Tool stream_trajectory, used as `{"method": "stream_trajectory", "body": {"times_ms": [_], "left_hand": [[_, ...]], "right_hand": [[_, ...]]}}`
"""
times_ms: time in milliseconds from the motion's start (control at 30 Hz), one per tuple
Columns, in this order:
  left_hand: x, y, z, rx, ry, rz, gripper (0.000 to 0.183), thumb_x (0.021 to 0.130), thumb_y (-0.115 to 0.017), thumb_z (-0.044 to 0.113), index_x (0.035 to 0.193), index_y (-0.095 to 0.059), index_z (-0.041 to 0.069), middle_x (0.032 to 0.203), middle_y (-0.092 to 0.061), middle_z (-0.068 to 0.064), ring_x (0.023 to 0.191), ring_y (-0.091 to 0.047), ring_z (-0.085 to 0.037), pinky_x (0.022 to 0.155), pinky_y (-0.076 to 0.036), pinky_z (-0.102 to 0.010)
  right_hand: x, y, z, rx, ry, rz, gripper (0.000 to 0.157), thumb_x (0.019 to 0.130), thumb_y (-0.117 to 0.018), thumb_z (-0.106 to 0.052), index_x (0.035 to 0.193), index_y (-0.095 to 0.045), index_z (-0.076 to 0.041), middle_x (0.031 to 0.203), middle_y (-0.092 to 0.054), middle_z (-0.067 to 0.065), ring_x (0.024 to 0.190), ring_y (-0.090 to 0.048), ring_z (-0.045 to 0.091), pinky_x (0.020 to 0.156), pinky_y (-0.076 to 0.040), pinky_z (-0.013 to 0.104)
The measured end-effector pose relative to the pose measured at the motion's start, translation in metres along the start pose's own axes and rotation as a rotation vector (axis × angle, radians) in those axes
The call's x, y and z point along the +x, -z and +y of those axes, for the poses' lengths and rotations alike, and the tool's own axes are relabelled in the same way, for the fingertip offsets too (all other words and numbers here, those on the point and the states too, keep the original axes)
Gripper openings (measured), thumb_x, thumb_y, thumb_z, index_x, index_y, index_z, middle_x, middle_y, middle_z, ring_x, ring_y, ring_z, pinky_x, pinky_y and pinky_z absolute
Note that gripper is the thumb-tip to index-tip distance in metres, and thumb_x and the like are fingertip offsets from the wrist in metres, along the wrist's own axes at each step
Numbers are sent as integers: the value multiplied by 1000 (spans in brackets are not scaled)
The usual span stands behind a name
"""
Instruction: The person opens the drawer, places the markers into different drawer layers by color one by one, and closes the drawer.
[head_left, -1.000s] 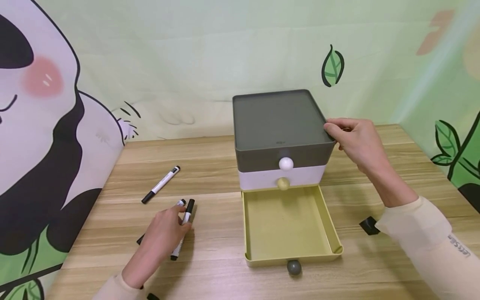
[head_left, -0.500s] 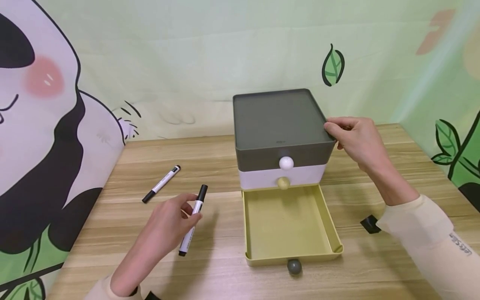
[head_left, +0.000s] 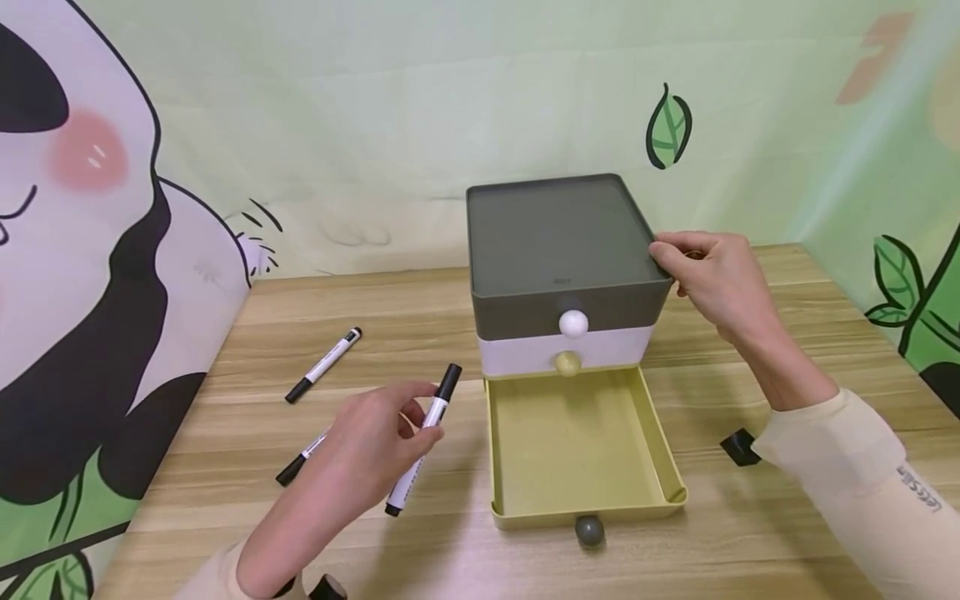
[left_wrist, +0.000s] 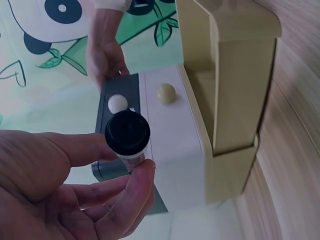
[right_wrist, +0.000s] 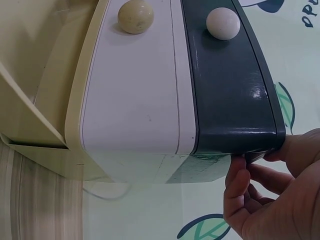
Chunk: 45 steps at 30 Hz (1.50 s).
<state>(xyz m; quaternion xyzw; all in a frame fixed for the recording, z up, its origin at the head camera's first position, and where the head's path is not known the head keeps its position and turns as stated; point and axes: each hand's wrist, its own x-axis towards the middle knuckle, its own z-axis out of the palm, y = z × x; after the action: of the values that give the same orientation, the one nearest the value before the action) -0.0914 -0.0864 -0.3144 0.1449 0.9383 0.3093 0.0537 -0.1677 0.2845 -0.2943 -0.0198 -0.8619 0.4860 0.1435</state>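
My left hand (head_left: 360,446) pinches a white whiteboard marker (head_left: 408,482) with black ends, tilted above the table just left of the yellow drawer. In the left wrist view the marker's black end (left_wrist: 127,132) points at the camera, between thumb and fingers. A small desktop drawer unit (head_left: 558,237) has a dark grey top tier, a white tier and a yellow bottom tier. Its yellow drawer (head_left: 570,458) is pulled out, with nothing inside it. My right hand (head_left: 727,283) grips the unit's grey top edge at the right, thumb on the rim and fingers against the side.
Another marker (head_left: 324,365) lies on the wooden table (head_left: 390,317) at the left. A further marker (head_left: 302,461) lies nearer, partly hidden by my left forearm. Black wrist-camera parts (head_left: 741,447) show by the right sleeve. A printed cloth backdrop (head_left: 360,125) stands behind the table.
My left hand has picked the marker up off the table and carried it rightward, towards the yellow drawer. The marker beneath it is uncovered in part. My right hand stays on the drawer unit.
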Motion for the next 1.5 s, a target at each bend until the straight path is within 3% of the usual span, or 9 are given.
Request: {"method": "stream_trajectory", "body": {"times_ms": [267,433,600,833,1100,1300,1500], "left_hand": [[9,-16,20,-25,-148,-31,36,88,-81,6,122,-71,4,78,-67,3,69,-63,-7,59,-52,-25],[19,-29,33,-26,-192,-105,37,89,-78,3,125,-69,0,80,-70,-2,65,-61,-8,57,-51,-23],[30,-43,41,-19,-205,-175,37,91,-76,4,127,-69,1,83,-71,-4,63,-59,-10,54,-49,-24],[44,-63,49,-21,-208,-205,35,92,-75,5,126,-69,0,79,-70,-3,62,-58,-12,54,-48,-25],[52,-79,46,24,-213,-177,32,92,-75,6,122,-69,-4,76,-69,-5,61,-59,-12,56,-49,-24],[53,-81,44,45,-224,-155,30,92,-75,6,119,-70,-5,73,-68,-4,63,-59,-13,57,-49,-24],[54,-82,44,50,-201,-151,32,93,-76,10,121,-69,-5,81,-71,-8,69,-64,-17,61,-53,-28]], "right_hand": [[-2,0,1,-22,1,11,39,101,-66,-31,127,-73,-3,103,-72,-3,68,-59,14,60,-49,22],[-2,0,0,-29,10,14,39,101,-66,-31,127,-73,-3,102,-73,-3,67,-58,15,60,-48,23],[-2,-1,-1,-32,12,20,38,101,-66,-30,127,-73,-4,104,-73,0,67,-58,13,60,-49,22],[-1,-1,0,-17,7,11,38,101,-65,-29,128,-72,-2,107,-72,4,66,-57,10,59,-49,21],[-2,-2,-1,-24,16,22,37,101,-66,-29,127,-73,-3,103,-73,1,66,-57,9,59,-49,22],[-3,-1,-1,-36,15,19,39,101,-65,-31,128,-73,-3,108,-73,6,66,-57,9,60,-48,21],[-3,-1,0,-25,14,17,39,101,-66,-30,127,-73,-3,102,-73,-2,66,-58,10,60,-49,22]]}}
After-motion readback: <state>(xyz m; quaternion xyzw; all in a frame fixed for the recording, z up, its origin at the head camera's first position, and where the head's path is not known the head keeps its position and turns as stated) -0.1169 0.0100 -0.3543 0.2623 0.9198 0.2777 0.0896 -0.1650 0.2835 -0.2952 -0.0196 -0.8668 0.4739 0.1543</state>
